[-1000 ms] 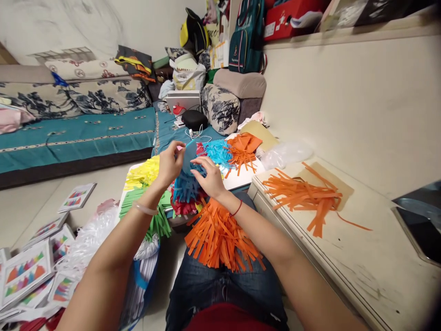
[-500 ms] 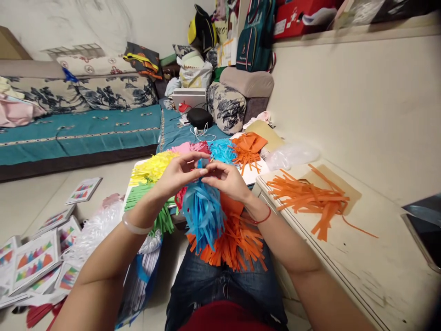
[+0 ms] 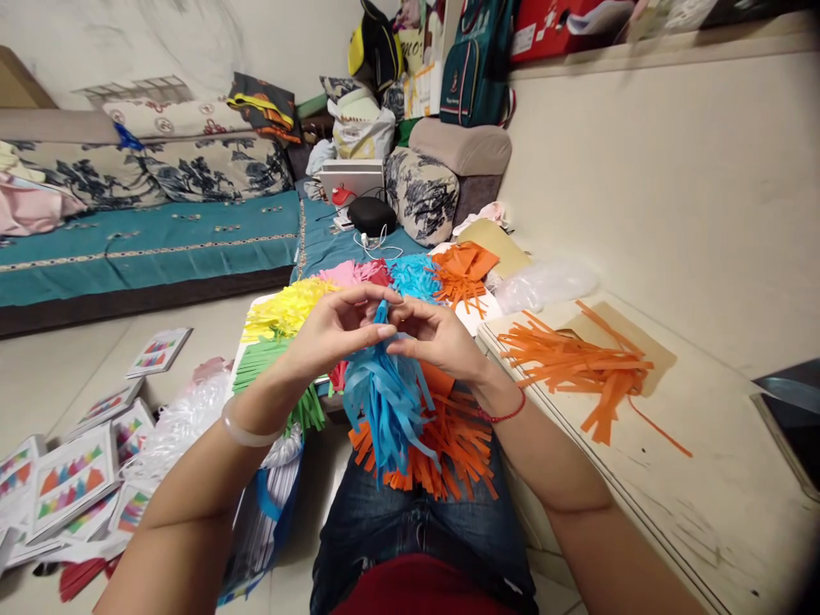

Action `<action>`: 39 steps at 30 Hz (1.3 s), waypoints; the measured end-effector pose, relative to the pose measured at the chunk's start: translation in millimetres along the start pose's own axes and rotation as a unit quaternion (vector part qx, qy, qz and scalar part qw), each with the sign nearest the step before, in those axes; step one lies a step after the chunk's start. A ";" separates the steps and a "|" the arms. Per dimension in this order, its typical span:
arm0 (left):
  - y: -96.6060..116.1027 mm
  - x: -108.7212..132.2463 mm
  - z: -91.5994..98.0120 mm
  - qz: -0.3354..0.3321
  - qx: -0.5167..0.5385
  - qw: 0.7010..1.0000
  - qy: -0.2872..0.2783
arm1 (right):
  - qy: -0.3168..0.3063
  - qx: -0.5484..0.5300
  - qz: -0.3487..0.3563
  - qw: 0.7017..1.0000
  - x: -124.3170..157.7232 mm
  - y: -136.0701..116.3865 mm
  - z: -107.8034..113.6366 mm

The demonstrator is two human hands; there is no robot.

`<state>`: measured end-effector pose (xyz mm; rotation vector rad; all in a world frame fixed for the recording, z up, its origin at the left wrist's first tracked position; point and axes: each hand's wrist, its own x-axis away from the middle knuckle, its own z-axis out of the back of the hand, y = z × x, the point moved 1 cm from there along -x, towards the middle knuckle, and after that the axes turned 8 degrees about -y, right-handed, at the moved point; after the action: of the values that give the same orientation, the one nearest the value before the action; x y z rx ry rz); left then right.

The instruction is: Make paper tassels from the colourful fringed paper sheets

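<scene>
A blue paper tassel point(image 3: 388, 410) hangs between my hands, its fringe falling over my lap. My left hand point(image 3: 342, 329) pinches the tassel's twisted top between thumb and fingers. On the other side my right hand point(image 3: 439, 333) has its fingers closed at the same top; the fingertips partly hide what they grip. Orange fringed paper point(image 3: 448, 448) lies on my thighs beneath the blue strands. Just beyond my hands, yellow fringed paper point(image 3: 288, 307), green fringed paper point(image 3: 262, 363) and light blue fringed paper point(image 3: 415, 276) lie on a small white table.
Orange strips point(image 3: 576, 363) are spread on a cream cabinet top at my right, with a phone point(image 3: 791, 436) near its edge. Printed packets point(image 3: 73, 478) and white shredded strands point(image 3: 183, 427) cover the floor at left. A teal-covered sofa point(image 3: 147, 235) stands behind.
My right hand has shifted slightly right and down. The tassel's top now stands up more between my fingers, and its strands have swung a little to the right.
</scene>
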<state>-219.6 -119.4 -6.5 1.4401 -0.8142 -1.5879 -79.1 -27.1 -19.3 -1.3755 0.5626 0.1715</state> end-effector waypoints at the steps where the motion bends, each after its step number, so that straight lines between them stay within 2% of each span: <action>1: 1.6 0.1 -0.9 -0.002 -0.001 1.000 -0.001 | -0.003 0.001 0.003 1.000 -0.1 -0.7 0.2; 7: 7.3 1.4 -3.7 -0.016 -0.004 1.000 -0.011 | -0.005 0.044 0.020 0.999 0.6 -3.1 1.0; 12: 7.7 2.9 -2.6 -0.059 -0.043 0.997 -0.023 | 0.000 0.084 0.035 0.996 2.4 -7.5 -0.8; 14: 8.2 4.7 -4.0 -0.084 -0.080 0.993 -0.025 | 0.012 0.101 0.040 0.994 1.7 -8.8 -2.6; 17: 6.5 7.6 -7.7 -0.099 -0.209 0.973 -0.011 | 0.029 0.164 0.058 0.984 -1.4 -7.0 -4.4; 20: -1.1 8.1 -7.5 -0.103 -0.349 0.931 0.023 | 0.051 0.288 0.058 0.954 -6.1 0.1 -1.5; 24: -16.4 4.4 3.4 -0.104 -0.436 0.891 0.074 | 0.128 0.432 0.045 0.892 -15.3 9.6 9.0; 27: -24.6 1.9 12.3 -0.094 -0.462 0.877 0.097 | 0.161 0.494 0.047 0.853 -23.7 13.2 9.5; 31: -29.2 1.9 17.3 -0.073 -0.473 0.869 0.128 | 0.115 0.549 0.061 0.825 -34.9 18.3 -1.8; 34: -30.6 2.9 19.3 -0.068 -0.468 0.872 0.127 | 0.126 0.600 0.025 0.790 -44.1 23.1 -2.0; 37: -30.3 3.7 24.9 -0.074 -0.492 0.862 0.099 | 0.125 0.612 -0.018 0.781 -54.0 25.5 10.0; 39: -29.6 4.1 31.3 -0.080 -0.513 0.852 0.069 | 0.092 0.586 -0.049 0.804 -59.9 25.2 21.4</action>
<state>-255.0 -111.7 -30.1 0.7966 0.2821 -1.6042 -135.5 10.9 -11.2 -0.1892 0.5884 -0.3690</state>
